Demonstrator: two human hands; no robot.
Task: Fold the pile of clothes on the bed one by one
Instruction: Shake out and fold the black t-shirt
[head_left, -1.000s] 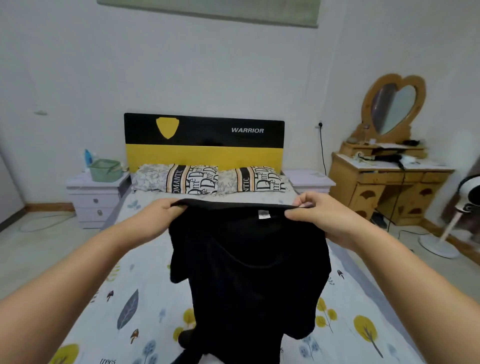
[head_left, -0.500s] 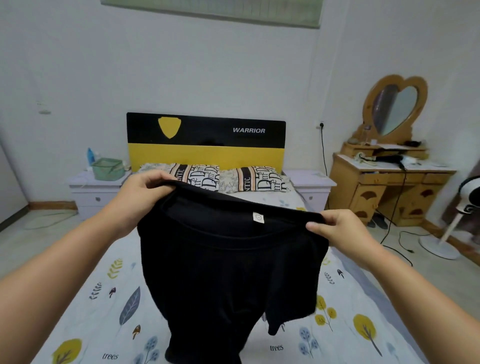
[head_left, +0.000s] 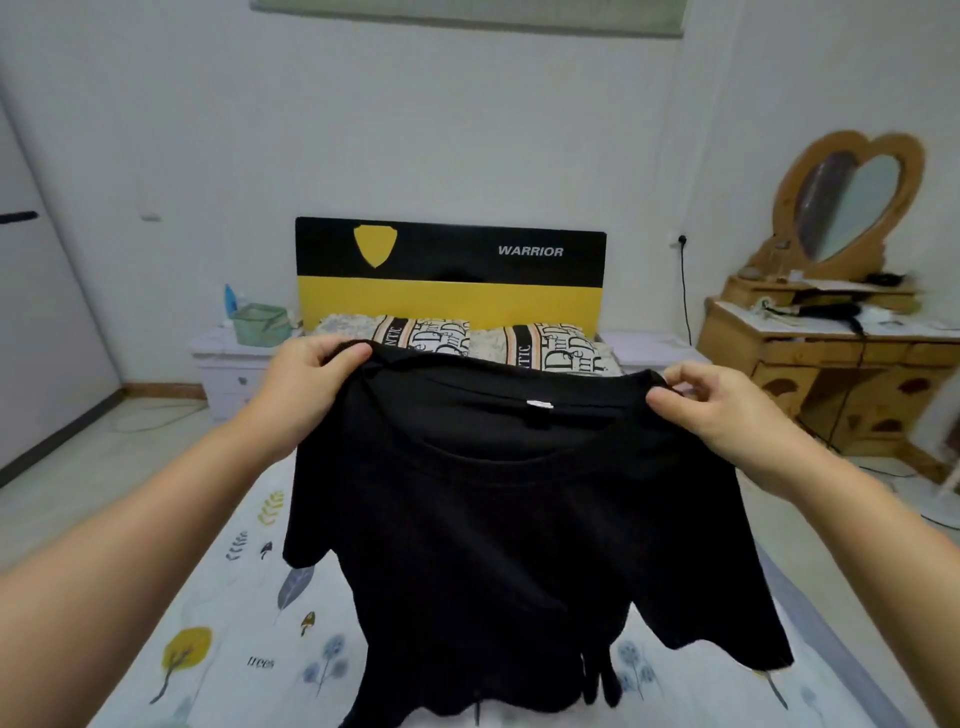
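While both arms reach forward over the bed (head_left: 218, 644), a black T-shirt (head_left: 509, 545) hangs in the centre of the frame, collar up, hem down; long axis vertical. Left hand (head_left: 306, 387) grasps the shirt's upper left shoulder, fingers curled over the fabric. Right hand (head_left: 722, 410) pinches the upper right shoulder between thumb and fingers. A white neck label (head_left: 538, 405) shows at the collar. Sleeves droop at both sides; the hem bunches at the lower edge of the frame, and I cannot tell whether it touches the sheet. Printed sheet lies open to left and right of the shirt. Behind: patterned pillows (head_left: 467, 340), black-and-yellow headboard (head_left: 447, 275). Wooden dressing table (head_left: 831, 364) with heart-shaped mirror (head_left: 852, 202) at right; white nightstand (head_left: 228, 369) at left.
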